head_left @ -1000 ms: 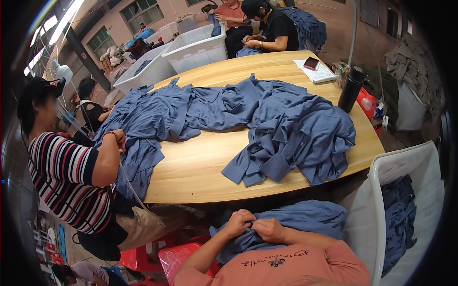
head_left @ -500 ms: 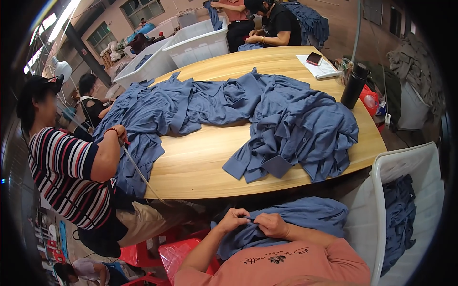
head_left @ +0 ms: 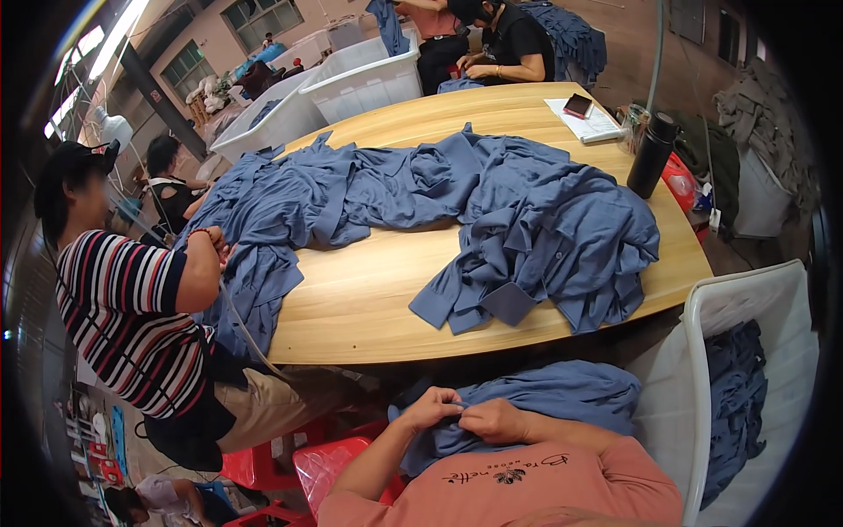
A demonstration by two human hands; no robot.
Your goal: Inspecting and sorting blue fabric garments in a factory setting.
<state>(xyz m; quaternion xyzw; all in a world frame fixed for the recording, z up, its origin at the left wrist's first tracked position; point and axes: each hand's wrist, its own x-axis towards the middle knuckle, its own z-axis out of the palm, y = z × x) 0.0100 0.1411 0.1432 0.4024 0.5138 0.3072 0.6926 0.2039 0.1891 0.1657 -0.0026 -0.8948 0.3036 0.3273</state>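
A blue shirt [head_left: 562,395] lies bunched across my lap, below the table's near edge. My left hand [head_left: 434,407] pinches a fold of its fabric between thumb and fingers. Close beside it, my right hand [head_left: 493,422] is closed on the same edge of cloth, its knuckles turned up. Whatever small detail lies between the fingertips is hidden. On the wooden table [head_left: 386,299] ahead, a long heap of similar blue shirts [head_left: 562,228] shows collars, cuffs and a button.
A white plastic bin [head_left: 702,369] holding blue garments stands at my right. To my left a co-worker in a striped shirt [head_left: 132,290] handles cloth near a hose. Red stools [head_left: 329,461] stand beside me. A black bottle [head_left: 652,158] and phone [head_left: 578,106] rest on the table.
My hands stay together on the shirt, with my right hand shifted slightly left and down. The striped-shirt co-worker's hands and the hose have moved a little.
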